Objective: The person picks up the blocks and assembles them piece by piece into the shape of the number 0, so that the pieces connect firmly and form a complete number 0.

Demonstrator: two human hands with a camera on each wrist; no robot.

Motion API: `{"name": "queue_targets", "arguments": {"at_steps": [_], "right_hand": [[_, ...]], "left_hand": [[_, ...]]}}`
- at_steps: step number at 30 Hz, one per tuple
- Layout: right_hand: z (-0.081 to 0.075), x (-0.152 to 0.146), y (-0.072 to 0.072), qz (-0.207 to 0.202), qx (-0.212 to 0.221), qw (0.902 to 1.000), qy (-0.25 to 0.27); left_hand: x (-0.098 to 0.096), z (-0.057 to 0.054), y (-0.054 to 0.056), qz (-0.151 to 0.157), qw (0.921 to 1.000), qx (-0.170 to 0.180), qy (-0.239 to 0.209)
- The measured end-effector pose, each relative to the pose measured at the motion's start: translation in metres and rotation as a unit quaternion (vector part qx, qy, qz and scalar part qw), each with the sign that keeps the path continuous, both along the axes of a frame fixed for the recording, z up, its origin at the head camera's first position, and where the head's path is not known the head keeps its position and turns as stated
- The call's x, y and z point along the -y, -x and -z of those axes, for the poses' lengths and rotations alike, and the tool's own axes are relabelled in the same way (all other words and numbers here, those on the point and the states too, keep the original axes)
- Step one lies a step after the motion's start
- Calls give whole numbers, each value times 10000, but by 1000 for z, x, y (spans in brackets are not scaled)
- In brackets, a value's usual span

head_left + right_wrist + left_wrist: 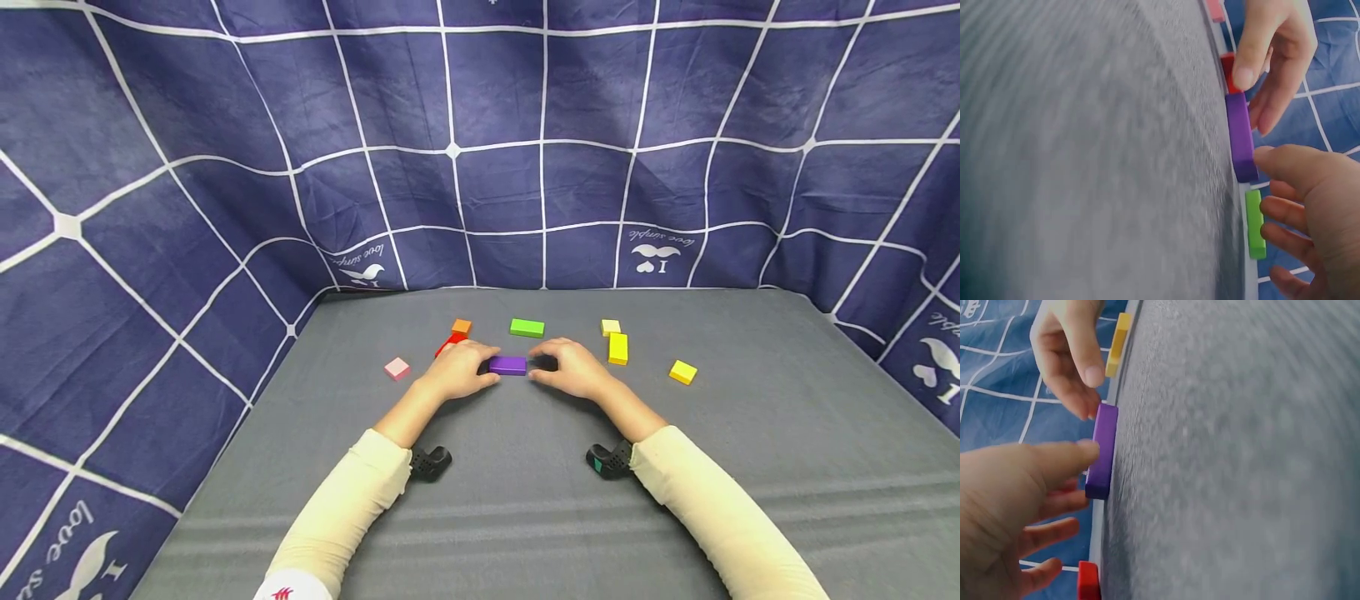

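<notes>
A purple block (pixel 508 366) lies flat on the grey table between the two hands. My left hand (pixel 459 371) is at its left end, with thumb and fingers parted around that end. The left wrist view shows this thumb overlapping the purple block (pixel 1104 453); whether it touches cannot be told. At the other end is my right hand (pixel 572 368), its thumb and fingers also spread apart. In the right wrist view, the right thumb is close beside the purple block (pixel 1241 137). Partly hidden behind the left hand lies a red block (pixel 448 342).
An orange block (pixel 462 327) lies beyond the red one, and a green block (pixel 527 328) behind the purple. A pink block (pixel 397 368) is at left. To the right are a pale yellow block (pixel 611 327) and two yellow blocks (pixel 618 349). A blue checked curtain (pixel 495 192) hangs behind.
</notes>
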State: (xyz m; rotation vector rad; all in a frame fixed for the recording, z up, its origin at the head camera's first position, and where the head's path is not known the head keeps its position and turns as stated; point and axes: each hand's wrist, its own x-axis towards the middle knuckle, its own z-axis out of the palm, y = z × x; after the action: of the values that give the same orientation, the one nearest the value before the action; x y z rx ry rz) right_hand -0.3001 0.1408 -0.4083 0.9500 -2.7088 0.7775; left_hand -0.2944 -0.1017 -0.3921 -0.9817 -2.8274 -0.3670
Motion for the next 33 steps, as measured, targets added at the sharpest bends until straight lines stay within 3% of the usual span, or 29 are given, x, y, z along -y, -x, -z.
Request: {"name": "queue_targets", "arguments": {"at_steps": [7, 15, 24, 33], "right_hand": [[6, 8, 6, -17, 87, 9997, 246], [11, 11, 9, 146, 432, 9963, 735], [13, 9, 12, 289, 567, 9922, 1068], [12, 2, 9, 105, 862, 9874, 1323]], "left_hand": [[-1, 6, 4, -259, 9995, -150, -36], [0, 15, 10, -265, 9987, -137, -423], [-1, 18, 12, -337, 9955, 148, -872], [0, 13, 6, -105, 9944, 391, -978]]}}
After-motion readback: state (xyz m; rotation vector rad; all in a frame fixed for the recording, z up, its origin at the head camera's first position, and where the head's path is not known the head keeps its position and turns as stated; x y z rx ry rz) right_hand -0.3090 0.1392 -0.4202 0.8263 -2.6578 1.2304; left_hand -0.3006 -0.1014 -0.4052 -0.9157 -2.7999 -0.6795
